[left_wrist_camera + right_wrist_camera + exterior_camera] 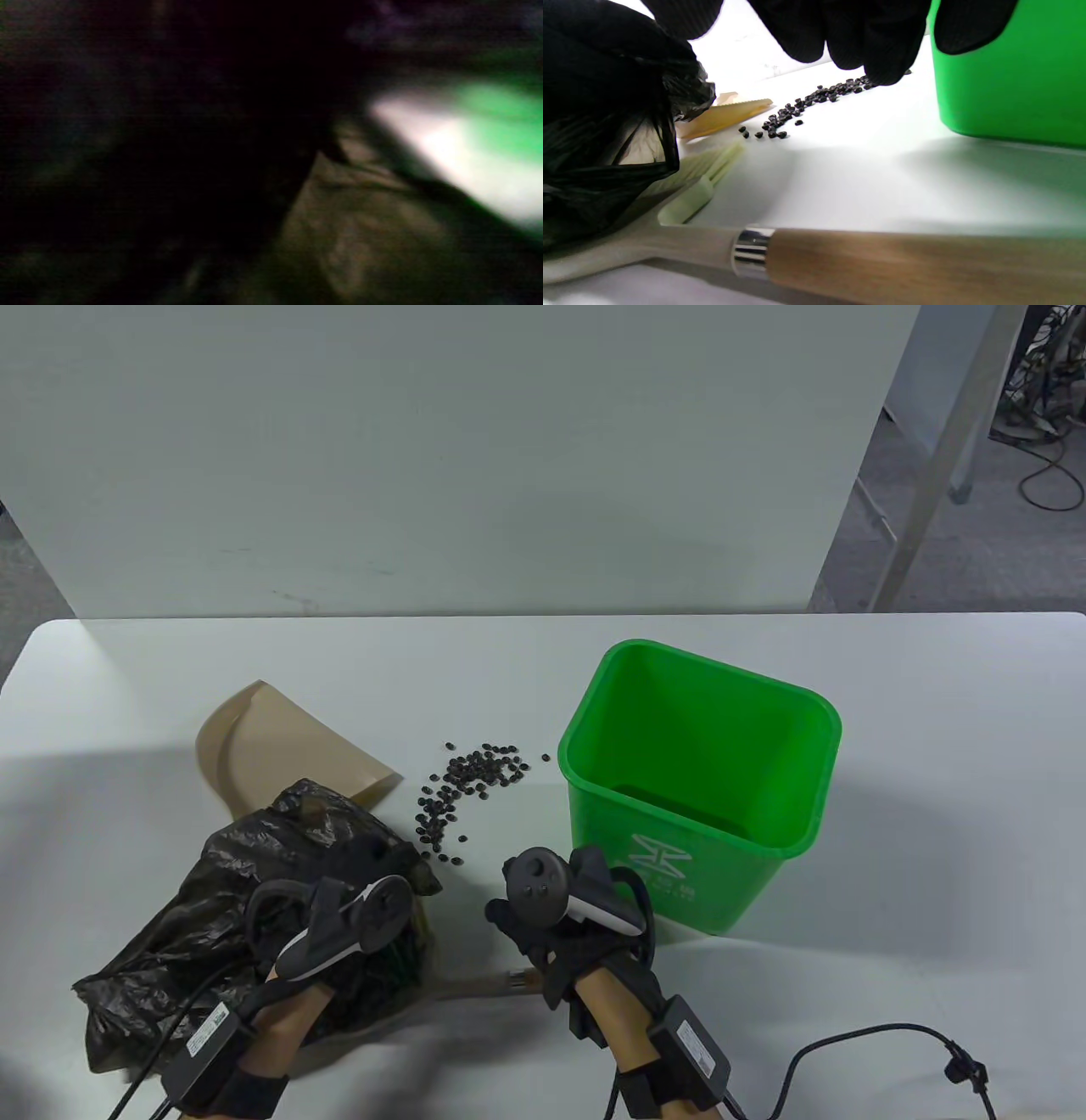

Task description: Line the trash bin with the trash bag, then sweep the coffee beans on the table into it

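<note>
While the green trash bin point(704, 780) stands upright and unlined on the right half of the white desk point(933, 814), the black trash bag point(212, 899) lies crumpled at the left front, draped over a tan dustpan point(280, 738) and the head of a brush point(704, 178). The coffee beans point(471, 789) are scattered between bag and bin, touching neither. Open desk stretches behind them to the far edge and right of the bin. The left hand point(356, 891) is sunk into the bag; whether its fingers grip the film I cannot tell, since its wrist view is dark and blurred. The right hand point(543, 925) hovers just above the brush's wooden handle point(903, 262), fingers point(882, 46) loosely curled and holding nothing. Both forearms are cut off by the near edge.
</note>
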{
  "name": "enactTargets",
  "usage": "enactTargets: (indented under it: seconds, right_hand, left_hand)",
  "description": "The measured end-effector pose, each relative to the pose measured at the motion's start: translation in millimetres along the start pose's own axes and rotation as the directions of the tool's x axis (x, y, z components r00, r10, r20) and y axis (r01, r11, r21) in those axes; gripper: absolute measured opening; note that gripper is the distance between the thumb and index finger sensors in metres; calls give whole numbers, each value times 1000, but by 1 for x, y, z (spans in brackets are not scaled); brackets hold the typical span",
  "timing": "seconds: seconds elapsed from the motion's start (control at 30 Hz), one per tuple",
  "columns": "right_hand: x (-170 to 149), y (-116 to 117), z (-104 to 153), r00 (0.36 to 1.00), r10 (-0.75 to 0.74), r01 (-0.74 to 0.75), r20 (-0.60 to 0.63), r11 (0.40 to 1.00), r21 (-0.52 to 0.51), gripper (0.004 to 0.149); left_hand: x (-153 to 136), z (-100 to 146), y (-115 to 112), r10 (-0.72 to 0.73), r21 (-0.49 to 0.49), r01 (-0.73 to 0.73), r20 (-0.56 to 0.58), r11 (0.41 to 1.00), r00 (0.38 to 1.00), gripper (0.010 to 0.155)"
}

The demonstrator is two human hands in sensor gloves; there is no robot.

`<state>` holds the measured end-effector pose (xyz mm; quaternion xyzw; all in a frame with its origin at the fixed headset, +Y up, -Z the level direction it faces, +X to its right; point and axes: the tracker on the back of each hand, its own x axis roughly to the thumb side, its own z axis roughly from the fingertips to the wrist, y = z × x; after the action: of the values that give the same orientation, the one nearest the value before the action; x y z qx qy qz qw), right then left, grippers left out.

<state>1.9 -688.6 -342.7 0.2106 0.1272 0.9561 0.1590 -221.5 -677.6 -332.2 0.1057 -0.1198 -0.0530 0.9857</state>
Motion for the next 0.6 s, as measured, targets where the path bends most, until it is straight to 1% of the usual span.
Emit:
enactTargets:
  seconds: [0.07,0.1,0.17,0.23,0.27,0.37,0.47,0.5,0.53,0.57,0.6]
  right_hand:
    - [-2,2,-1,998,-68,68,5,998,-9,71]
    - [-3,4,-2,991,-131,131,12,991,-14,71]
    - [-8,8,-4,956,-295,295,13,955,-16,72]
    - [-14,13,-6,861,-508,507,-11,861,-22,73]
    - [-17,15,-6,813,-582,582,-15,813,-27,73]
    - [-20,19,-7,712,-701,700,-27,713,-49,72]
    - [-18,19,-8,643,-766,765,-13,643,-40,65]
    - [-17,19,-8,632,-775,774,-7,631,-51,62]
    - [-15,17,-7,621,-784,781,8,618,-86,56]
    - [-13,14,-6,618,-785,781,26,611,-127,50]
    - [-11,11,-4,628,-777,773,39,617,-151,47]
  left_hand:
    - [1,2,3,29,21,-29,4,999,1000,42]
    - [3,3,4,39,28,-39,9,999,999,42]
    - [6,5,7,42,44,-43,18,998,999,43]
    - [12,7,11,60,70,-63,35,996,998,43]
    - [15,8,13,85,84,-89,46,992,995,43]
    - [22,12,19,157,102,-163,65,981,985,43]
    - [28,15,23,213,114,-224,95,968,972,43]
    - [29,15,23,224,113,-235,102,966,969,43]
    - [30,16,24,237,104,-248,110,963,965,44]
    - [31,16,24,246,92,-256,112,962,963,44]
    - [30,16,23,252,86,-262,113,961,961,45]
